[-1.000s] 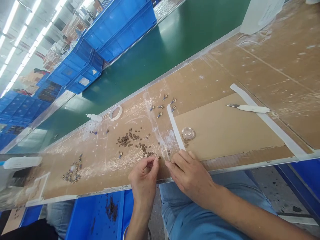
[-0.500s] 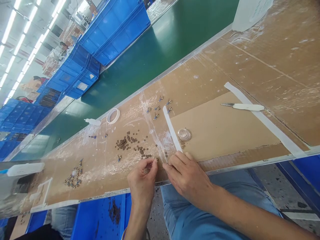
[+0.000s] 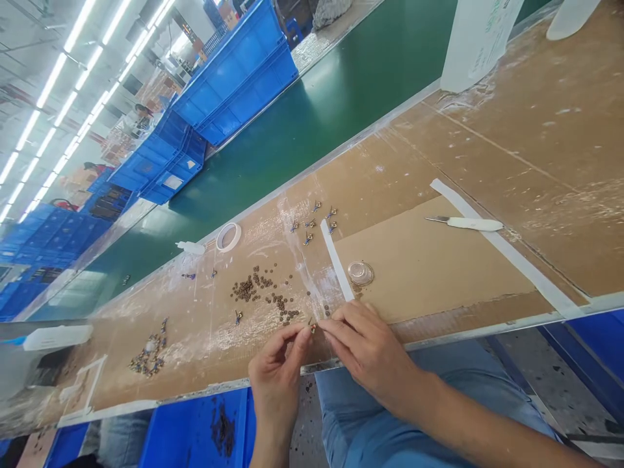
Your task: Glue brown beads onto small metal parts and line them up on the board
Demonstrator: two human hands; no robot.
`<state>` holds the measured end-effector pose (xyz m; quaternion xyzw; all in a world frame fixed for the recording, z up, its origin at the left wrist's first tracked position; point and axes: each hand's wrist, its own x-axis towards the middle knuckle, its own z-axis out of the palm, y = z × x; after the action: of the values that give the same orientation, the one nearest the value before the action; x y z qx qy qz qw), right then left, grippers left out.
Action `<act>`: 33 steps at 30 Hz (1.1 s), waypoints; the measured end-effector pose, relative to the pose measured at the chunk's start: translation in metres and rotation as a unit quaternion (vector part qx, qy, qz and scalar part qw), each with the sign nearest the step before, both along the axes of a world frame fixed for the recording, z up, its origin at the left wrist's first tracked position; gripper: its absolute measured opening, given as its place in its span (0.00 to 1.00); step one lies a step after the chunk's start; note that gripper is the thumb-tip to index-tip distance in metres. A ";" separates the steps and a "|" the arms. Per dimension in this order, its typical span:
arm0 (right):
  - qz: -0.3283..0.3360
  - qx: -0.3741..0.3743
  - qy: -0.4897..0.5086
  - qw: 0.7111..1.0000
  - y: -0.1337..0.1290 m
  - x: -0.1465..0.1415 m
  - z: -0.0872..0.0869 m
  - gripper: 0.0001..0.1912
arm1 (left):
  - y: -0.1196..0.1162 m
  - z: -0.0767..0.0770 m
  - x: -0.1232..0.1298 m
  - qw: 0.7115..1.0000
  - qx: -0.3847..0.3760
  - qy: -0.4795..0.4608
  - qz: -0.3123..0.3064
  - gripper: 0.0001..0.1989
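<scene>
My left hand [image 3: 283, 354] pinches a small painted figurine [image 3: 312, 326] between thumb and forefinger, just above the front of the cardboard-covered bench. From the right, my right hand [image 3: 363, 335] reaches in with its fingers closed; its fingertips meet the figurine's side, and whether they grip a tiny part is hidden. Small brown discs [image 3: 246, 288] lie in a loose heap beyond my left hand, and a few stray ones sit close to my fingertips. One more figurine [image 3: 238, 317] lies left of my hands. A small clear dish [image 3: 361, 273] stands past my right hand.
Several figurines [image 3: 309, 224] lie farther back, and a cluster of them [image 3: 149, 356] is at left. A craft knife [image 3: 465, 223] rests on the right. A tape roll [image 3: 228, 237] and small bottle [image 3: 190, 247] lie near the green conveyor belt [image 3: 341, 84]. Blue crates [image 3: 234, 71] stand beyond.
My right fingertips have closed in on the figurine at my left fingertips, which now shows more clearly. The whole view has tilted slightly.
</scene>
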<state>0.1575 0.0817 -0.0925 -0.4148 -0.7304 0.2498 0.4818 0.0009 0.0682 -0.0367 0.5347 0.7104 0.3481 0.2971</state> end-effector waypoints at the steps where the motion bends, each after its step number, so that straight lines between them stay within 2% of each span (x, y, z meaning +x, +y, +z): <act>1: 0.004 -0.008 0.031 0.999 0.000 0.000 0.001 0.09 | -0.004 0.003 0.002 1.000 0.006 -0.027 0.013 0.07; 4: 0.025 -0.022 0.101 0.994 0.001 0.002 0.005 0.08 | -0.010 0.011 0.007 0.997 0.022 -0.066 0.034 0.06; 8: 0.051 -0.004 0.131 0.990 0.001 0.004 0.008 0.06 | -0.013 0.016 0.008 0.996 0.028 -0.076 0.031 0.06; 18: 0.047 0.042 0.061 0.996 0.003 0.002 0.015 0.12 | -0.017 0.014 0.001 0.994 -0.006 -0.107 0.015 0.06; 21: 0.032 0.051 0.029 0.998 0.006 0.000 0.019 0.12 | -0.008 0.018 -0.009 0.995 -0.016 -0.101 0.011 0.07; 23: 0.011 0.060 0.005 0.998 0.008 -0.001 0.019 0.11 | 0.010 0.018 -0.019 0.995 0.002 -0.094 0.017 0.07; 26: -0.010 0.068 -0.053 0.996 0.010 -0.002 0.013 0.11 | 0.058 0.013 -0.032 0.997 0.033 -0.061 0.018 0.07; 30: -0.019 0.080 -0.122 0.989 0.011 0.003 -0.001 0.12 | 0.136 -0.003 -0.042 0.998 0.042 -0.039 0.015 0.06; 33: -0.044 0.100 -0.154 0.982 0.015 0.008 -0.010 0.13 | 0.178 -0.017 -0.045 0.998 0.039 -0.034 0.025 0.04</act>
<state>0.1655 0.0964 -0.1024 -0.4299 -0.7979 0.0869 0.4136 -0.0445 0.2460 -0.0541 0.5155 0.6991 0.4008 0.2914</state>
